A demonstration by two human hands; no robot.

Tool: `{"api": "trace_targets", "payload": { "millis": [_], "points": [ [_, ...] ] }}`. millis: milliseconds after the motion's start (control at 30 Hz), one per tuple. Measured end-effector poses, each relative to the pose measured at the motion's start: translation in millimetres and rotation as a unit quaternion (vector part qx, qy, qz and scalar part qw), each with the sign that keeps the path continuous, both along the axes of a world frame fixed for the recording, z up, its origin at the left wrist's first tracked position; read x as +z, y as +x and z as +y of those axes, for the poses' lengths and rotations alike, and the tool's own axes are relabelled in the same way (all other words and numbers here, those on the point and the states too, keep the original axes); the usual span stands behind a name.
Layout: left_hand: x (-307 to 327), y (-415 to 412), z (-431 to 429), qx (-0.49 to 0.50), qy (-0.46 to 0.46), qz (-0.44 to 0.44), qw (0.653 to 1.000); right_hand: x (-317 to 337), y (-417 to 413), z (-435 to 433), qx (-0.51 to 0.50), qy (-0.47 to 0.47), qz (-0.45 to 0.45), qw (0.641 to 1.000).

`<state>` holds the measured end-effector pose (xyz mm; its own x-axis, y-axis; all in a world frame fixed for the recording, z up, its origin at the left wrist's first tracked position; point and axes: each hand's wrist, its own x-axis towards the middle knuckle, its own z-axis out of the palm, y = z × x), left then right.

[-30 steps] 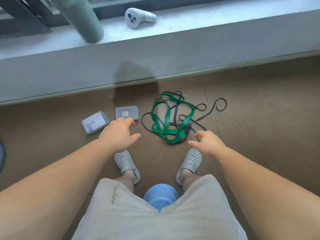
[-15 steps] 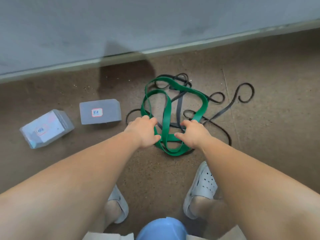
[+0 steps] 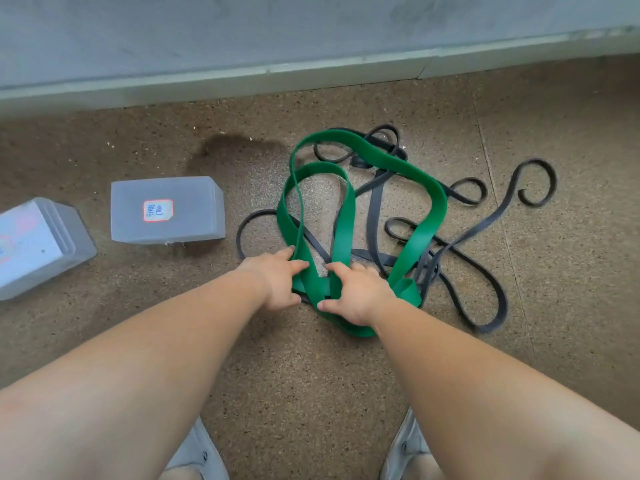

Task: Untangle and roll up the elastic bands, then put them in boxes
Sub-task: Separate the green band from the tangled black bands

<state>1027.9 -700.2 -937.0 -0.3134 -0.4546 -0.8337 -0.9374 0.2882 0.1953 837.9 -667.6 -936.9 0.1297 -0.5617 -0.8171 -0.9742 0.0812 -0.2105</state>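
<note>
Floor: speckled brown flooring (image 3: pixel 346 393) runs up to a pale grey skirting (image 3: pixel 242 81) beyond the green band
Green band (image 3: pixel 398 164): we see it lying in wide flat loops on the floor, its near end under both our hands
Black band (image 3: pixel 491 282): thinner, threaded under and through the green band, its curls spilling out to the green band's right
Left hand (image 3: pixel 277 282): on the green band's left near strand, fingers reaching out almost straight, tips touching the strand, thumb apart below; it closes round nothing we can see
Right hand (image 3: pixel 356 292): just beside the left, laid over the crossing green strands, thumb and forefinger spread; we cannot tell whether its hidden fingers hook the band
Labelled box (image 3: pixel 180 216): left of the green band, lid on
Second box (image 3: pixel 38 247): further left of the green band, tilted
</note>
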Motion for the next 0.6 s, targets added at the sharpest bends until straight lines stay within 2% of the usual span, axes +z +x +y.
{"api": "trace_targets", "payload": {
  "millis": [200, 433, 533, 600],
  "points": [
    [-5.6, -3.9, 18.1, 0.008, -0.019, 0.001, 1.0, -5.7, 2.7, 17.9, 0.092, -0.075, 0.058, 0.991],
    [10.6, 5.0, 14.0, 0.023, -0.079, 0.026, 0.996, 13.5, -2.2, 8.3, 0.055, -0.126, 0.038, 0.99],
    [27.8, 9.3, 4.4, 0.011, -0.111, 0.031, 0.993, 29.7, -9.7, -0.5, 0.029, -0.106, 0.003, 0.994],
    [48.7, 6.4, -1.4, 0.006, -0.097, 0.061, 0.993, 45.0, -13.6, -4.7, 0.001, -0.074, -0.036, 0.997]
  ]
}}
